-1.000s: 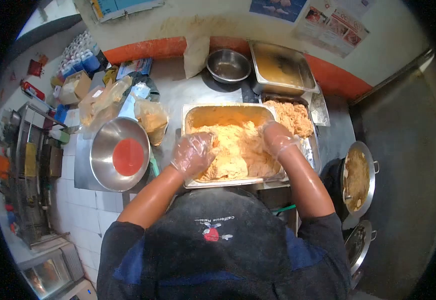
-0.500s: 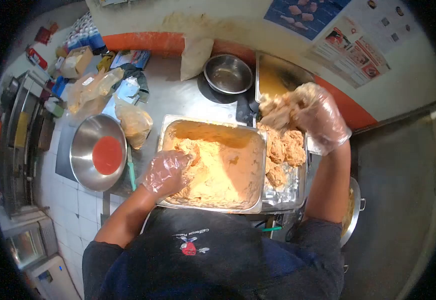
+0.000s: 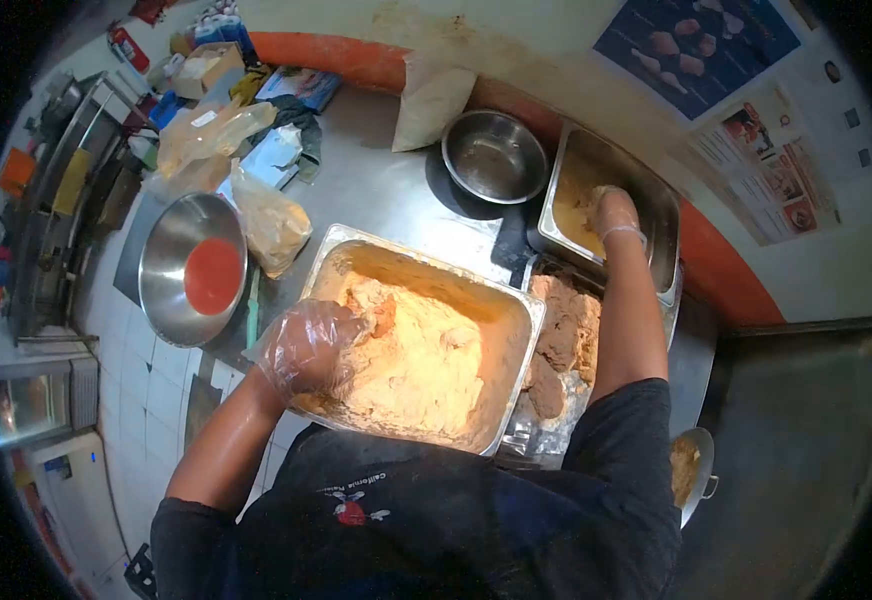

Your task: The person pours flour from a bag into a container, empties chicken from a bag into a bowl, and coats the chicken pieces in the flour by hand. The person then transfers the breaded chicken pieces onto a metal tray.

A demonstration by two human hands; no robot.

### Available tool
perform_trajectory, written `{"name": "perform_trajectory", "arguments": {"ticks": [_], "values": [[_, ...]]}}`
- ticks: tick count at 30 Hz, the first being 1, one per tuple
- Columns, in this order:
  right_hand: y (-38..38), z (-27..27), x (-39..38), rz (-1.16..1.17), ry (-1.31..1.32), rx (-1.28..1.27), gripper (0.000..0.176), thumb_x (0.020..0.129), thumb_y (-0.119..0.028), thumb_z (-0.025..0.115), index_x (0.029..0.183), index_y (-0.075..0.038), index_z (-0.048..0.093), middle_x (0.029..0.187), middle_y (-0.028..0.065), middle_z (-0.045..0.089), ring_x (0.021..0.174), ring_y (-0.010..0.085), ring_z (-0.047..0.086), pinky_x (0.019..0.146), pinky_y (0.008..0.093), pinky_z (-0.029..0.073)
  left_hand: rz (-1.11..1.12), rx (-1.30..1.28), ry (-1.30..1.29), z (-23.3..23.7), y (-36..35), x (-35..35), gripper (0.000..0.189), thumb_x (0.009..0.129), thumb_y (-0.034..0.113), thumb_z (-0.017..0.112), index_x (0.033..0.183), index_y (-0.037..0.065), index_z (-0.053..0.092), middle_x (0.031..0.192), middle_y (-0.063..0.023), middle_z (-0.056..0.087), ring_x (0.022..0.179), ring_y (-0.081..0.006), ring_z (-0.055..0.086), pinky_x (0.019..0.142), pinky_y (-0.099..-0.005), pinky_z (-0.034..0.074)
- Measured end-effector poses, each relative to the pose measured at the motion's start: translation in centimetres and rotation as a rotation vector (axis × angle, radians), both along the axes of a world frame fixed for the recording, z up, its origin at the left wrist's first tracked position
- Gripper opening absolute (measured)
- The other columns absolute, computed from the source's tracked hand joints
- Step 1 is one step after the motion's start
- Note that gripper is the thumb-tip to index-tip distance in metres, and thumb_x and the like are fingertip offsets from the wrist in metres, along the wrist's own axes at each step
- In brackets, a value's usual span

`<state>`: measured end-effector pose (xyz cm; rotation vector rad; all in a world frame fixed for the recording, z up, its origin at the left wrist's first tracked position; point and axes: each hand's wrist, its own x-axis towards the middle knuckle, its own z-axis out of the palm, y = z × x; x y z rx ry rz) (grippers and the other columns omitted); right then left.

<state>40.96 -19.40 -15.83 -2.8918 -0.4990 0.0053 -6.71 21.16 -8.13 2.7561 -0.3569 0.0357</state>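
Note:
My left hand [image 3: 306,345], in a clear plastic glove, is closed at the left side of a steel pan [image 3: 531,330] of pale flour-like coating, its fingers against a coated piece [image 3: 378,318]. My right hand [image 3: 616,212], also gloved, reaches into a deep steel pan [image 3: 556,222] of yellowish liquid at the upper right. Its fingertips are partly hidden there, and whether they hold anything cannot be made out. Several coated pieces [image 3: 561,325] lie on a foil-lined tray [image 3: 546,435] below my right forearm.
An empty steel bowl [image 3: 495,157] stands behind the flour pan. To the left are a bowl with red contents [image 3: 213,275], plastic bags [image 3: 271,225] and a green-handled utensil [image 3: 253,310]. A round pan [image 3: 694,470] sits at the lower right.
My right hand has moved from above the coated pieces, where it held a clump, up into the liquid pan. My left hand remains at the flour pan's left side. The view has shifted.

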Motion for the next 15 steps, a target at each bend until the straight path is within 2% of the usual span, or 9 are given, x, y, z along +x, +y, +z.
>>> {"name": "perform_trajectory", "arguments": {"ticks": [1, 2, 4, 5, 7, 10, 12, 14, 15], "values": [[-0.1, -0.6, -0.1, 0.128, -0.124, -0.145, 0.010, 0.086, -0.004, 0.075, 0.095, -0.004, 0.076, 0.095, 0.0232, 0.076, 0.079, 0.0412, 0.065, 0.078, 0.0466, 0.055, 0.006, 0.004, 0.002, 0.0, -0.1, -0.1, 0.066, 0.071, 0.031, 0.090, 0.132, 0.010, 0.074, 0.122, -0.0162, 0.077, 0.118, -0.0381, 0.072, 0.106, -0.0530, 0.056], [-0.4, -0.7, 0.4, 0.132, -0.125, -0.140, 0.010, 0.086, -0.004, 0.075, 0.095, -0.004, 0.076, 0.095, 0.0232, 0.076, 0.079, 0.0412, 0.065, 0.078, 0.0466, 0.055, 0.006, 0.014, -0.013, 0.0, -0.2, -0.1, 0.066, 0.070, 0.030, 0.090, 0.132, 0.010, 0.074, 0.122, -0.0158, 0.077, 0.118, -0.0376, 0.072, 0.106, -0.0528, 0.056], [1.3, 4.5, -1.5, 0.050, 0.182, -0.137, 0.011, 0.090, -0.010, 0.077, 0.097, -0.003, 0.074, 0.096, 0.0222, 0.075, 0.084, 0.0393, 0.069, 0.079, 0.0491, 0.056, 0.006, 0.027, -0.028, 0.0, -0.1, -0.1, 0.067, 0.070, 0.030, 0.090, 0.131, 0.010, 0.074, 0.122, -0.0155, 0.077, 0.118, -0.0370, 0.072, 0.105, -0.0526, 0.056], [1.6, 6.2, -2.6, 0.053, 0.179, -0.134, 0.011, 0.090, -0.010, 0.077, 0.097, -0.003, 0.074, 0.096, 0.0222, 0.075, 0.084, 0.0393, 0.069, 0.079, 0.0491, 0.056, 0.001, 0.045, -0.011, -0.4, 0.0, -0.1, 0.067, 0.070, 0.029, 0.090, 0.132, 0.010, 0.074, 0.121, -0.0151, 0.077, 0.119, -0.0368, 0.072, 0.105, -0.0526, 0.056], [1.8, 8.6, -4.2, 0.097, -0.151, 0.036, 0.010, 0.091, -0.011, 0.077, 0.090, -0.004, 0.069, 0.088, 0.0241, 0.070, 0.079, 0.0391, 0.067, 0.075, 0.0487, 0.055, 0.003, 0.063, 0.003, -0.3, -0.2, 0.0, 0.066, 0.071, 0.028, 0.090, 0.132, 0.010, 0.074, 0.121, -0.0148, 0.077, 0.119, -0.0366, 0.071, 0.105, -0.0525, 0.057], [2.6, 10.0, -3.7, 0.090, -0.129, 0.030, 0.010, 0.094, -0.011, 0.074, 0.090, -0.003, 0.070, 0.086, 0.0247, 0.067, 0.076, 0.0370, 0.067, 0.073, 0.0479, 0.053, -0.015, 0.117, -0.085, 0.8, -0.7, 0.5, 0.051, 0.076, 0.027, 0.084, 0.123, 0.008, 0.076, 0.114, -0.0131, 0.078, 0.107, -0.0349, 0.075, 0.096, -0.0510, 0.060], [3.5, 10.1, -3.5, 0.062, -0.100, 0.034, 0.011, 0.095, -0.012, 0.073, 0.089, -0.003, 0.070, 0.085, 0.0245, 0.066, 0.077, 0.0368, 0.067, 0.072, 0.0475, 0.053, 0.025, 0.187, 0.241, 0.9, -0.8, 0.7, 0.064, 0.079, 0.035, 0.085, 0.136, 0.010, 0.072, 0.130, -0.0152, 0.074, 0.125, -0.0361, 0.069, 0.109, -0.0531, 0.055], [4.5, 10.4, -3.1, 0.042, -0.074, 0.035, 0.013, 0.097, -0.012, 0.071, 0.089, -0.002, 0.070, 0.085, 0.0243, 0.065, 0.077, 0.0366, 0.068, 0.072, 0.0472, 0.053, 0.029, 0.191, 0.238, 1.1, -0.8, 0.6, 0.063, 0.081, 0.037, 0.083, 0.138, 0.010, 0.071, 0.131, -0.0154, 0.074, 0.126, -0.0358, 0.068, 0.110, -0.0529, 0.054], [5.1, 10.9, -3.4, -0.089, 0.068, 0.304, 0.015, 0.098, -0.014, 0.070, 0.090, -0.001, 0.070, 0.085, 0.0224, 0.067, 0.078, 0.0354, 0.069, 0.072, 0.0474, 0.053, 0.031, 0.194, 0.242, 1.1, -0.7, 0.4, 0.063, 0.083, 0.039, 0.081, 0.139, 0.010, 0.070, 0.132, -0.0156, 0.073, 0.127, -0.0355, 0.068, 0.111, -0.0527, 0.054]]}}
